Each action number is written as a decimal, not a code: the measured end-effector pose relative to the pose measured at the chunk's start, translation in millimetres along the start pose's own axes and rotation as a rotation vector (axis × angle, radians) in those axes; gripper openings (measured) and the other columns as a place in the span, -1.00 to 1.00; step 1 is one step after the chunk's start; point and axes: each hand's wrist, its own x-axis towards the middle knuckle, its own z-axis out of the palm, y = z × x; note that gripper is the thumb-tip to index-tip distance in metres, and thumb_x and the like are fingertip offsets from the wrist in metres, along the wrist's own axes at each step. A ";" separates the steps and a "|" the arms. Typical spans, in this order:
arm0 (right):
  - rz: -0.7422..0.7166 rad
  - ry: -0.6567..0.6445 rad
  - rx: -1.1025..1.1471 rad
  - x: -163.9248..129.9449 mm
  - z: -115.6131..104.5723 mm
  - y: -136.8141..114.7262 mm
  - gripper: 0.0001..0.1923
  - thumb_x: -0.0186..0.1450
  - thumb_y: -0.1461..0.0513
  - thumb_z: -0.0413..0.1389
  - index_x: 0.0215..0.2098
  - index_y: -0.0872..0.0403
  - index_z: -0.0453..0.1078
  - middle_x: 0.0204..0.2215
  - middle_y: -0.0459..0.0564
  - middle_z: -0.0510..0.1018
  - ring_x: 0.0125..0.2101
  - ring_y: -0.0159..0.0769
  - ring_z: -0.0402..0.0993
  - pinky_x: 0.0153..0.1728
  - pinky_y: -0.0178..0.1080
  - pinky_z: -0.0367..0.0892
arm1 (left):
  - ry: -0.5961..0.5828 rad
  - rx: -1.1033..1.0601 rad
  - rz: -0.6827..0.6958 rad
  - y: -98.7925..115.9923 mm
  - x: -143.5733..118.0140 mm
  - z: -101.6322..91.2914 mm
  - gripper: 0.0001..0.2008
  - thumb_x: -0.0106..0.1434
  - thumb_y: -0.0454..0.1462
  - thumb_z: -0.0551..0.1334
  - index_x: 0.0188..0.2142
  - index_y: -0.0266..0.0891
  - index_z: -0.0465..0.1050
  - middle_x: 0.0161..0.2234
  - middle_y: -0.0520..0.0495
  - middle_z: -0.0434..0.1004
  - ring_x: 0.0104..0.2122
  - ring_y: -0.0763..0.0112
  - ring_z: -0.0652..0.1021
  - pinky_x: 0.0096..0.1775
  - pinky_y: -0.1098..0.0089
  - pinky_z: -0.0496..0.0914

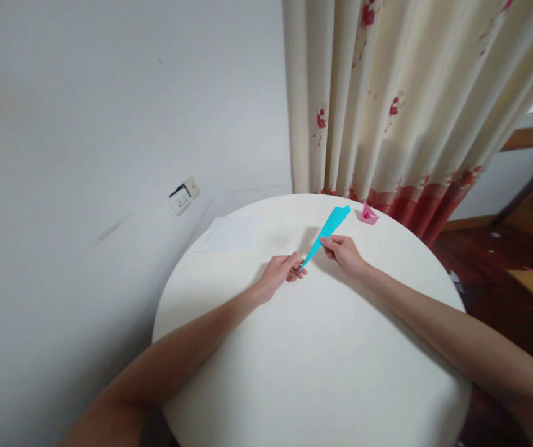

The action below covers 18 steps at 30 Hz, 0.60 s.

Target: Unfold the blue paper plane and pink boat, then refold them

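A long, narrow folded piece of blue paper (327,231) is held just above the round white table (313,360), its wide end pointing away toward the curtain. My left hand (281,272) pinches its pointed near tip. My right hand (343,253) grips the paper a little further along its right edge. A small folded pink paper shape (368,214) sits on the table just beyond the blue paper's far end.
A white sheet of paper (229,233) lies flat at the table's far left. A flowered cream curtain (406,99) hangs behind the table. A wall socket (183,195) is on the left wall. Wooden floor and furniture (522,248) lie to the right.
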 end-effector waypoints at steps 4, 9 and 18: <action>-0.003 -0.093 -0.086 -8.9 10.6 2.0 -0.50 0.09 -0.11 0.29 -0.68 0.06 0.29 -0.73 -0.16 0.29 -0.64 -0.44 0.08 -0.56 -0.26 -0.04 | -0.065 0.103 0.021 -0.3 0.5 3.0 -0.46 0.18 0.13 0.27 -0.36 -0.38 0.57 -0.44 -0.18 0.59 -0.50 0.44 0.46 -0.42 0.40 0.23; -0.004 -0.082 -0.110 -11.5 13.9 1.1 -0.47 0.07 -0.13 0.28 -0.71 0.05 0.25 -0.74 -0.16 0.27 -0.64 -0.43 0.06 -0.56 -0.25 -0.05 | -0.059 0.144 0.027 -4.5 2.6 0.8 -0.57 0.17 0.03 0.31 -0.36 -0.36 0.59 -0.51 -0.09 0.53 -0.54 0.50 0.40 -0.44 0.41 0.22; 0.047 0.018 -0.001 -3.2 6.9 -0.7 -0.52 0.01 -0.07 0.34 -0.71 0.06 0.27 -0.72 -0.16 0.27 -0.63 -0.44 0.07 -0.56 -0.25 -0.05 | -0.020 0.145 0.005 -3.0 0.9 1.9 -0.67 0.14 -0.06 0.32 -0.41 -0.34 0.58 -0.53 -0.07 0.53 -0.53 0.49 0.44 -0.41 0.43 0.30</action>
